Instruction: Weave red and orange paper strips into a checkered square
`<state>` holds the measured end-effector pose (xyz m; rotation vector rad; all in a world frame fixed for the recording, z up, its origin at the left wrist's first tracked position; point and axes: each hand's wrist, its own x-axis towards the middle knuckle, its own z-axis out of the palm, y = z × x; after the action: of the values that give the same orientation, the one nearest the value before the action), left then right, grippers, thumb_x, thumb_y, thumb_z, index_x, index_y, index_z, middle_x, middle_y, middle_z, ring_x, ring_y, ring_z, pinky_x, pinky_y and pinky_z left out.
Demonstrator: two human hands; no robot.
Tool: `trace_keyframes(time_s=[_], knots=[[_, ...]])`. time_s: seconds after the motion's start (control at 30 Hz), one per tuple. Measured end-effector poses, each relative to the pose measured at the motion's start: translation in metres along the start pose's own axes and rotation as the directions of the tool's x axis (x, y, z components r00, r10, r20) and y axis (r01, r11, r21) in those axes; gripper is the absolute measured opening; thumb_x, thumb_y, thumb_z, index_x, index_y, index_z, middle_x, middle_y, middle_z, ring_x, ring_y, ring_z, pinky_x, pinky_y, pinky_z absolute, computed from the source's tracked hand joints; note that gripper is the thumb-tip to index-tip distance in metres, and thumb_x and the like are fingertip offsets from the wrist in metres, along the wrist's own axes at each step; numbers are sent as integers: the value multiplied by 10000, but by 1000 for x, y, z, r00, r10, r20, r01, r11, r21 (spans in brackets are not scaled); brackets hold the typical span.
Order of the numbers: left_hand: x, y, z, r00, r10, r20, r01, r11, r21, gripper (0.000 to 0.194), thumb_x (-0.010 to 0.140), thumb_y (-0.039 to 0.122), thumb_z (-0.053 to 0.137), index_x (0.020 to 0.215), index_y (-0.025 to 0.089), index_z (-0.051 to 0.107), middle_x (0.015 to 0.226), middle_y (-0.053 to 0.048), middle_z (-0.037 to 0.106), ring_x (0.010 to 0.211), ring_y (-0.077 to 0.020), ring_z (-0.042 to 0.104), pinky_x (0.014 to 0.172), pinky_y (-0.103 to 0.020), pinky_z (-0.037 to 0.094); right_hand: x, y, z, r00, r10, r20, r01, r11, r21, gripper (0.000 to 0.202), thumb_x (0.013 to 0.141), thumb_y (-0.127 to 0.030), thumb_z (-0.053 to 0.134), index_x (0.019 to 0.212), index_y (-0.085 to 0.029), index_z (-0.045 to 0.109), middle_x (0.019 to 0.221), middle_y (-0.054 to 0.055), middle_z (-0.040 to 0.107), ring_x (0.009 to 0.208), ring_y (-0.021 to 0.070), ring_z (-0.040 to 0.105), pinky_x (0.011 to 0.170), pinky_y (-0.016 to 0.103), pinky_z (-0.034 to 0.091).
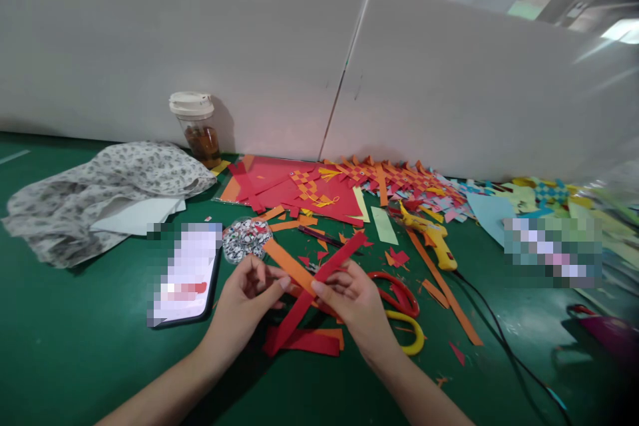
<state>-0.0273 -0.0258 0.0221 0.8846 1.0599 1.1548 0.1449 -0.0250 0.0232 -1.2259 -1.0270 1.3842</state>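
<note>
An orange paper strip [289, 265] and a red paper strip [294, 316] cross each other between my two hands. My left hand [253, 291] is closed, with thumb and fingers pinching the orange strip near its left side. At the crossing, the thumb of my right hand [352, 294] presses both strips against the curled fingers. Further folded paper partly shows behind the fingers. Just below, more red strips [317, 342] and an orange one lie on the green table. Close to my right hand are scissors with red and yellow handles [414, 345]; their blades are mostly hidden.
Left are a phone [184, 273], patterned cloth [100, 186] and a lidded cup [197, 130]. Round googly eyes [244, 241] sit beside the phone. Behind lie red sheets [269, 180] and woven paper fish [359, 173]. A yellow glue gun [432, 236] trails its cord rightward.
</note>
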Motion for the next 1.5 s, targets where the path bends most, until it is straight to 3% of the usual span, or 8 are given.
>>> trace_keyframes(time_s=[0.13, 0.33, 0.5, 0.67, 0.83, 1.03, 1.17, 1.5], knots=[[1, 2, 0, 999, -16, 49, 17, 1000, -8, 295, 673, 276, 712, 697, 194, 430, 806, -5, 640, 696, -138, 608, 495, -191, 472, 1, -2, -2, 998, -15, -53, 23, 988, 153, 411, 605, -258, 783, 868, -206, 471, 645, -59, 624, 568, 98, 605, 572, 210, 512], [-2, -1, 2, 967, -119, 226, 96, 989, 112, 220, 689, 301, 704, 829, 146, 636, 724, -23, 663, 633, -126, 587, 544, -208, 446, -3, 6, 3, 986, 49, 161, -59, 997, 58, 458, 612, -247, 768, 920, -212, 430, 657, -50, 609, 548, 103, 595, 544, 220, 510], [0, -2, 0, 977, -192, 97, 178, 975, 134, 248, 711, 361, 678, 769, 121, 658, 677, -35, 663, 566, -117, 562, 491, -199, 426, -5, 5, 1, 978, -209, 30, 211, 965, -154, 407, 740, -240, 638, 1087, -248, 424, 928, 28, 579, 716, 128, 602, 623, 258, 522], [2, -2, -2, 987, -151, 60, 149, 988, 46, 213, 731, 354, 668, 806, 159, 625, 722, -10, 643, 669, -132, 590, 531, -187, 462, -11, 4, -1, 842, -426, 331, 538, 619, -572, 339, 729, -103, 574, 1036, -244, 543, 867, 35, 546, 749, 161, 560, 643, 279, 482], [-2, 1, 1, 979, -165, 122, 158, 985, 64, 181, 743, 350, 651, 800, 186, 602, 701, 22, 600, 627, -116, 577, 532, -192, 471, -14, 6, 0, 720, -493, 489, 680, 360, -638, 234, 767, -90, 556, 925, -242, 635, 823, 36, 574, 740, 162, 555, 648, 277, 448], [-2, 1, 1, 982, -97, 159, 81, 991, 105, 162, 781, 346, 607, 804, 186, 609, 817, 5, 581, 733, -131, 579, 620, -221, 487, -16, -6, 1, 731, -554, 399, 681, 545, -489, 39, 775, -182, 634, 813, -189, 628, 761, 37, 643, 700, 151, 593, 673, 266, 463], [-2, -2, 0, 968, -153, 200, 134, 986, 103, 158, 771, 323, 626, 869, 201, 612, 832, -8, 628, 763, -148, 597, 652, -239, 489, -15, -6, 1, 814, -525, 248, 563, 610, -557, 88, 775, -252, 636, 729, -180, 612, 684, 26, 610, 640, 151, 569, 625, 270, 468], [-6, 1, 5, 946, -129, 297, 99, 989, 113, 120, 739, 290, 651, 777, 177, 644, 757, -10, 615, 699, -148, 583, 626, -250, 456, -8, -4, 2, 986, -128, 107, 142, 979, -144, 229, 647, -294, 736, 788, -204, 580, 768, 8, 638, 710, 146, 615, 637, 252, 509]])
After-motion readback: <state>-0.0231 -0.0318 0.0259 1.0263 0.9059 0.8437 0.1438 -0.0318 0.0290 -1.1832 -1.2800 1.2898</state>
